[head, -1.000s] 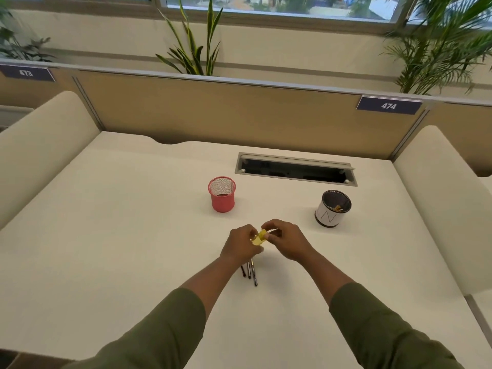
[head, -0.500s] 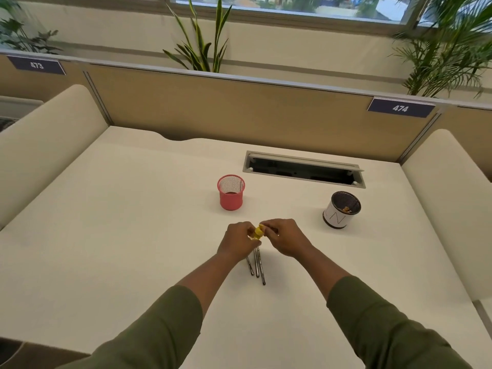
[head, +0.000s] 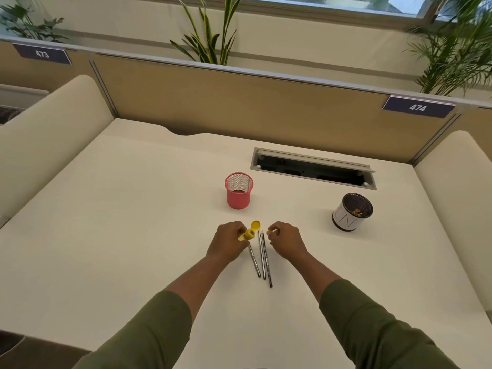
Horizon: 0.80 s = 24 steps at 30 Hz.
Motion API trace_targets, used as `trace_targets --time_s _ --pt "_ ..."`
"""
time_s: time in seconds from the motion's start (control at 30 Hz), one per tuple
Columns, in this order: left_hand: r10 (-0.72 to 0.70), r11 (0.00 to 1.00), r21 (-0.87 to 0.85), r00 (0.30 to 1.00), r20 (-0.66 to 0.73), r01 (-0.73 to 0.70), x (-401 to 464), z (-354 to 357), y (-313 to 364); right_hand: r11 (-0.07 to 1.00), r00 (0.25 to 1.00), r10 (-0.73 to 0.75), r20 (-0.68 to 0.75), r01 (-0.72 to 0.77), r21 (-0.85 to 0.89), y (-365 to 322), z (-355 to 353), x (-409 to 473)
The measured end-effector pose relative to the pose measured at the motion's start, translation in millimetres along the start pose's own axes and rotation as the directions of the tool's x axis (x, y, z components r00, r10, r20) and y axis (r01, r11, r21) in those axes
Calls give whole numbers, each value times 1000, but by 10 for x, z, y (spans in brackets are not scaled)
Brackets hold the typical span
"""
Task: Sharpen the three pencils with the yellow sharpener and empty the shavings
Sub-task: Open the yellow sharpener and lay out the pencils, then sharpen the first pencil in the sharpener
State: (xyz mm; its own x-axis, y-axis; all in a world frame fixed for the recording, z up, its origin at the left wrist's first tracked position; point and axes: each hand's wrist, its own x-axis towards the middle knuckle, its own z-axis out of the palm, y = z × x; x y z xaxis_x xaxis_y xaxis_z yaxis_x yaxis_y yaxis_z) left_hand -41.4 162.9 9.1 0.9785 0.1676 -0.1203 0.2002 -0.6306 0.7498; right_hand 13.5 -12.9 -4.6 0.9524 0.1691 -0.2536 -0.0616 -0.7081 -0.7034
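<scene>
On the cream desk [head: 133,235], seen from the head camera, a person in olive-green sleeves reaches both hands toward the middle of the surface. The left hand [head: 227,242] has its fingers curled round the yellow sharpener [head: 250,232], pinching it at the fingertips; the sharpener's round lid [head: 255,224] stands flipped open on the far side, tilted up and away from the body. The right hand [head: 286,241] sits just beside it, apart from the sharpener, with its fingers curled in and the thumb and forefinger tips drawn close together; whether they pinch anything is too small to tell. Between and below the two hands lie the three pencils [head: 262,258], dark and slim, flat on the desk and roughly side by side, their far ends near the sharpener and their near ends fanning slightly toward the person. The leftmost pencil's far end is hidden under the left hand.

Farther back, a red mesh cup [head: 239,191] stands upright, beyond the left hand. To the right, well apart from it, a white cup with a dark rim [head: 351,212] stands upright with small orange-brown bits inside. Behind both, a grey cable hatch [head: 314,167] is set into the desk. A tan partition [head: 239,107] carries number plates reading 473 [head: 42,53] and 474 [head: 417,107], with green plants [head: 210,35] above it.
</scene>
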Motion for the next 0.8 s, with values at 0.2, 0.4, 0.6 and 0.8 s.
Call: trace_targets --time_s 0.2,0.4,0.6,0.8 --pt "-22 999 25 1000 21 22 32 -65 -145 965 988 154 17 -147 -218 105 231 14" --pt "-32 998 48 999 39 30 80 -95 -203 937 984 175 8 -164 -308 44 341 60" --pt "-33 999 18 998 61 32 108 -82 -214 921 980 196 16 -178 -347 94 264 43" --pt "-22 999 -24 998 52 23 158 -54 -133 987 986 158 57 -158 0 243 39 -11"
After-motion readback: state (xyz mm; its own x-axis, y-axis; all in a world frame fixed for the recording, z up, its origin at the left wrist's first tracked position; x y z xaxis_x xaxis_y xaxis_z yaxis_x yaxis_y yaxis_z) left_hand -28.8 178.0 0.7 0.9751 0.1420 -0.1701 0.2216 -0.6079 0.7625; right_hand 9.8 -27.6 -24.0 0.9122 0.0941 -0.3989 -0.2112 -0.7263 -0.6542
